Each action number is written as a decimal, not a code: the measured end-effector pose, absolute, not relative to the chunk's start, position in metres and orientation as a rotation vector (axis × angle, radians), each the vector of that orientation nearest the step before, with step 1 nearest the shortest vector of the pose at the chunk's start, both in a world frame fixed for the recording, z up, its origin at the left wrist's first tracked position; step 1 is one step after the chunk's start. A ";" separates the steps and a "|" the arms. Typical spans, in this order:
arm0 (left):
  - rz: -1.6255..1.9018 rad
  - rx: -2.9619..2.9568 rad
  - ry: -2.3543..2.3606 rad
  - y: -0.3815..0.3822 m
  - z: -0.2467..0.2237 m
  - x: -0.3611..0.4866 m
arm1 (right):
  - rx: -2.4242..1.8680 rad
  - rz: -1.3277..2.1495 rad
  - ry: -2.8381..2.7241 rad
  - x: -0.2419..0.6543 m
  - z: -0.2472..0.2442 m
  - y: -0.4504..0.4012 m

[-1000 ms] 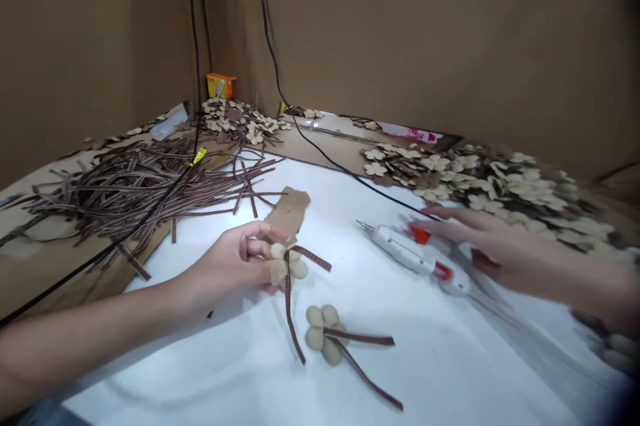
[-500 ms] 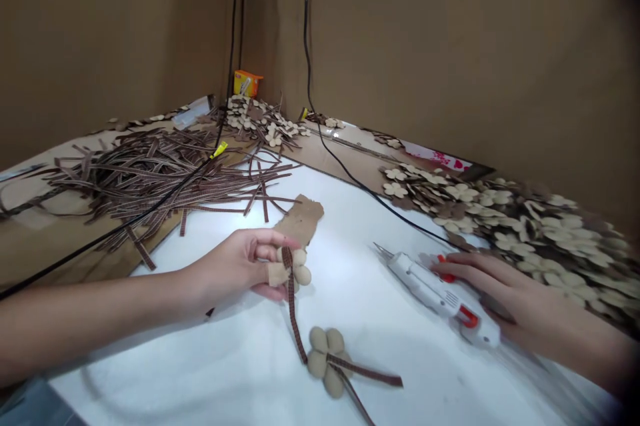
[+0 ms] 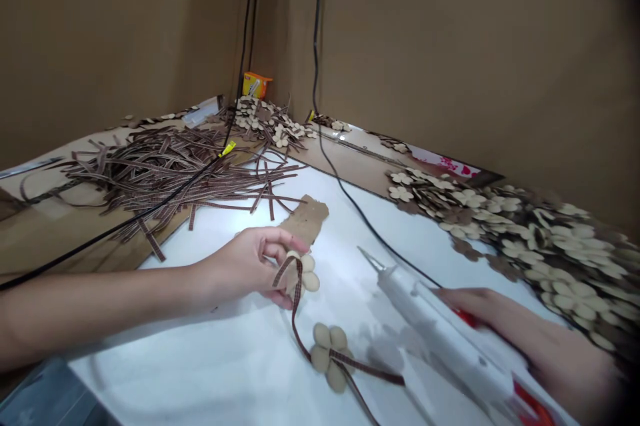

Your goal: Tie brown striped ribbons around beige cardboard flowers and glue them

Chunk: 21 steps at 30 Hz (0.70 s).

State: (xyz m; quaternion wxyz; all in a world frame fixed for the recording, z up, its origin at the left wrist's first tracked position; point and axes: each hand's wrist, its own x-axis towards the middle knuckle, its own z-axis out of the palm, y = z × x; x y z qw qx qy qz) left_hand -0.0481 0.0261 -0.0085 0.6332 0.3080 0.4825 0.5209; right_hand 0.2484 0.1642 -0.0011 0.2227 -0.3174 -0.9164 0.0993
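**Left hand (image 3: 245, 266) pinches a felt flower (image 3: 303, 275), right hand (image 3: 545, 339) grips a hot glue gun (image 3: 445, 339)**

The left hand has its fingers bent and pressed together, and it pinches the tan felt flower at the edge. A brown checked ribbon (image 3: 295, 309) loops over the flower and hangs down from it. Just behind the flower is a torn piece of brown cardboard (image 3: 307, 219).

Below the left hand, a second felt flower (image 3: 330, 357) lies on the white table top (image 3: 200, 346). It has brown ribbon across it, and the hanging ribbon comes down close to it.

The right hand is curled around the white glue gun, close to the camera, and a red part shows by the fingers. The thin metal tip of the gun points away, toward the flowers.

A black cord (image 3: 345, 193) runs across the table behind the gun. To the right is a big heap of tan cut-out flowers (image 3: 545, 253). To the left is a messy pile of brown ribbon strips (image 3: 165, 176). More cut-out flowers (image 3: 265, 119) sit in the far corner, by a small orange box (image 3: 257, 85). The writing on the box is too small to read. Brown cardboard walls (image 3: 125, 46) stand behind everything.
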 end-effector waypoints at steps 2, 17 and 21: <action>1.186 0.745 1.129 0.026 -0.009 -0.048 | -0.692 0.319 -2.555 0.243 -0.003 0.155; 1.094 0.705 1.264 0.025 0.003 -0.043 | -0.514 0.006 -2.779 0.233 0.008 0.119; 1.087 0.663 1.223 0.026 0.003 -0.044 | -0.525 -0.048 -2.832 0.234 0.007 0.118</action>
